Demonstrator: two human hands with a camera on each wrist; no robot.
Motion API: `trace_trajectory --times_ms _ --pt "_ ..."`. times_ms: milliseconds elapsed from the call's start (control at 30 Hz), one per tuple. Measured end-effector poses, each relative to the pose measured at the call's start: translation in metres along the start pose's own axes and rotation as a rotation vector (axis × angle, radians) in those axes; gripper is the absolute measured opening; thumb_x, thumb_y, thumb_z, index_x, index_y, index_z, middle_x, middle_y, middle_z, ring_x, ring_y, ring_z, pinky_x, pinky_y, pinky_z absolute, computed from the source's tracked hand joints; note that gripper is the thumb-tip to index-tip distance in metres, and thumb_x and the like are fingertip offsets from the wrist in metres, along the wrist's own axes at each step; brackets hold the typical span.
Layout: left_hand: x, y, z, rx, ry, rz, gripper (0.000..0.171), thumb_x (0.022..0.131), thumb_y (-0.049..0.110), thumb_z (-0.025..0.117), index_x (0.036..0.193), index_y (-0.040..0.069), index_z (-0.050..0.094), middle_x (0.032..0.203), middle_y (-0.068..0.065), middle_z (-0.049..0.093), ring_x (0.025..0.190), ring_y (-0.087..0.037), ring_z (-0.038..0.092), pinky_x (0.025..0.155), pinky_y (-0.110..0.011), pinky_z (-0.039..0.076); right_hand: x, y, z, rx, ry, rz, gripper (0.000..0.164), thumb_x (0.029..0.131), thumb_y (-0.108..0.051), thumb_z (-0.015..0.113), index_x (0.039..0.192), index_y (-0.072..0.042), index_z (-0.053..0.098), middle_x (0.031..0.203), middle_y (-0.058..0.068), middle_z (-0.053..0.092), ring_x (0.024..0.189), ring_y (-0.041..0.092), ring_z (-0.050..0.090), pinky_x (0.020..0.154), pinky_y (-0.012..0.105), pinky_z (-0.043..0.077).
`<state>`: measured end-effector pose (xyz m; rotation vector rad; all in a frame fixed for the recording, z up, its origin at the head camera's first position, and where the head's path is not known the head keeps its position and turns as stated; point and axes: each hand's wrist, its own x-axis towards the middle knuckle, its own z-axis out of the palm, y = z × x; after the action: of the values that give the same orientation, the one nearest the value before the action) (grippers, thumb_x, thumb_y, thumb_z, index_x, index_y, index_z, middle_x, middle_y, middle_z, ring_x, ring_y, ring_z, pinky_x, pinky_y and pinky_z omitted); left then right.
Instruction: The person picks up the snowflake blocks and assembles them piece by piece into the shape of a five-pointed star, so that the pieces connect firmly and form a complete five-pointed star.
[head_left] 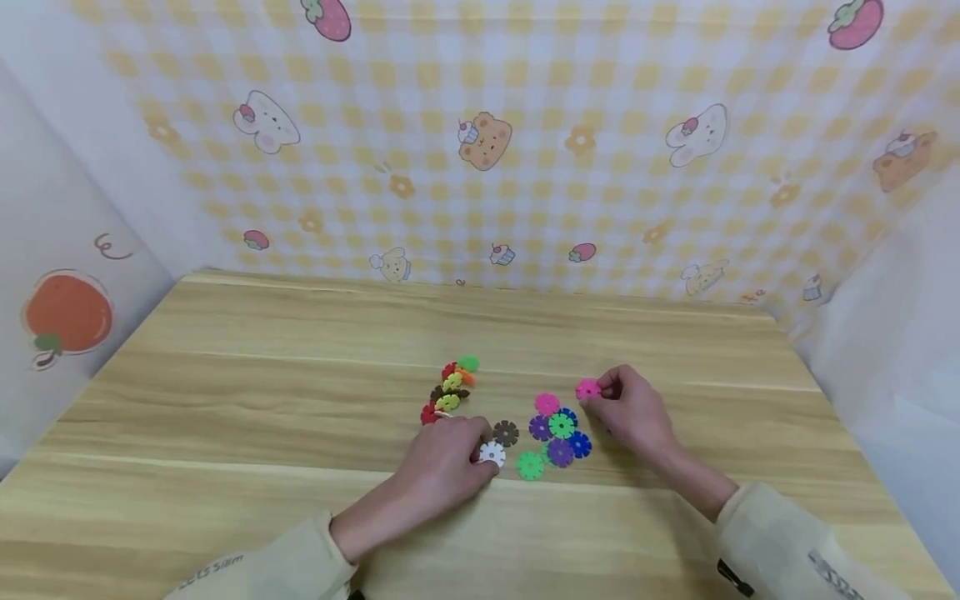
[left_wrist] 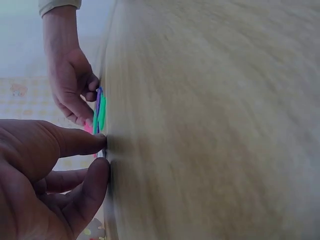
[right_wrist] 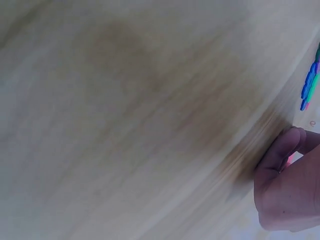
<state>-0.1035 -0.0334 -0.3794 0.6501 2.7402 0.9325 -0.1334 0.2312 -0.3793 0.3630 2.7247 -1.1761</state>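
In the head view my left hand (head_left: 448, 460) has its thumb and forefinger at the edges of a white notched plastic disc (head_left: 492, 453), pinching it low at the wooden table. My right hand (head_left: 632, 410) pinches a bright pink notched disc (head_left: 588, 389) between thumb and fingers. Between the hands lie loose discs: a dark brown one (head_left: 506, 433), another pink one (head_left: 547, 404), a purple one (head_left: 559, 453), a blue one (head_left: 580, 444) and a green one (head_left: 531, 466), some overlapping. In the left wrist view my left fingers hide most of the white disc.
Beyond my left hand stands a row of interlocked discs, with a yellow disc (head_left: 447, 402) and a light green disc (head_left: 468, 363) in it. The wooden table (head_left: 247, 375) ends at a checked cloth (head_left: 420, 200) behind and pale side walls.
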Motion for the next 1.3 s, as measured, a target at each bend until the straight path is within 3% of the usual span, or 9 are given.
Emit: trace_trajectory --times_ms 200,367,600,833,1067,1300 --pt "-0.004 -0.001 0.005 0.009 0.003 -0.037 0.027 0.081 0.013 0.081 0.104 0.004 0.072 0.088 -0.002 0.06 0.074 -0.013 0.05 0.062 -0.027 0.044 0.0 0.008 0.004 0.116 -0.007 0.024 0.026 0.095 -0.01 0.069 0.114 0.003 0.055 0.096 0.014 0.06 0.071 0.019 0.06 0.058 0.027 0.053" --pt "-0.005 0.0 0.011 0.003 0.033 -0.022 0.027 0.081 0.011 0.08 0.105 0.005 0.069 0.095 -0.006 0.061 0.073 -0.014 0.051 0.062 -0.026 0.046 -0.003 0.013 0.0 0.222 -0.029 0.048 0.025 0.097 -0.009 0.067 0.115 0.003 0.054 0.09 0.011 0.062 0.07 0.018 0.06 0.057 0.026 0.052" --pt "-0.004 0.002 0.014 0.029 0.043 0.057 0.025 0.084 0.007 0.077 0.105 0.005 0.064 0.09 -0.004 0.062 0.076 -0.014 0.053 0.067 -0.028 0.047 -0.022 0.022 -0.012 0.417 -0.083 0.121 0.03 0.099 -0.011 0.066 0.121 0.004 0.051 0.088 0.004 0.065 0.073 0.012 0.059 0.062 0.024 0.054" --pt "0.0 -0.003 0.012 0.0 0.05 0.082 0.023 0.085 0.006 0.075 0.103 0.011 0.062 0.077 0.006 0.059 0.065 -0.008 0.048 0.057 -0.024 0.042 -0.056 0.023 -0.009 0.58 -0.2 0.239 0.027 0.098 -0.01 0.065 0.118 0.004 0.055 0.091 0.006 0.068 0.078 0.014 0.065 0.072 0.027 0.061" --pt "-0.002 -0.009 0.008 -0.043 0.066 0.029 0.024 0.084 0.006 0.076 0.104 0.012 0.066 0.07 0.009 0.056 0.06 -0.008 0.046 0.053 -0.024 0.039 -0.078 0.012 0.008 0.686 -0.331 0.175 0.024 0.098 -0.014 0.065 0.113 0.003 0.06 0.093 0.007 0.072 0.084 0.017 0.07 0.078 0.03 0.061" --pt "-0.005 -0.01 0.003 -0.07 0.096 0.033 0.021 0.083 0.003 0.076 0.1 0.012 0.067 0.078 0.006 0.067 0.066 -0.005 0.055 0.06 -0.024 0.046 -0.086 0.0 0.016 0.712 -0.395 0.136 0.019 0.097 -0.016 0.066 0.108 -0.002 0.061 0.093 0.006 0.072 0.085 0.018 0.07 0.08 0.033 0.061"
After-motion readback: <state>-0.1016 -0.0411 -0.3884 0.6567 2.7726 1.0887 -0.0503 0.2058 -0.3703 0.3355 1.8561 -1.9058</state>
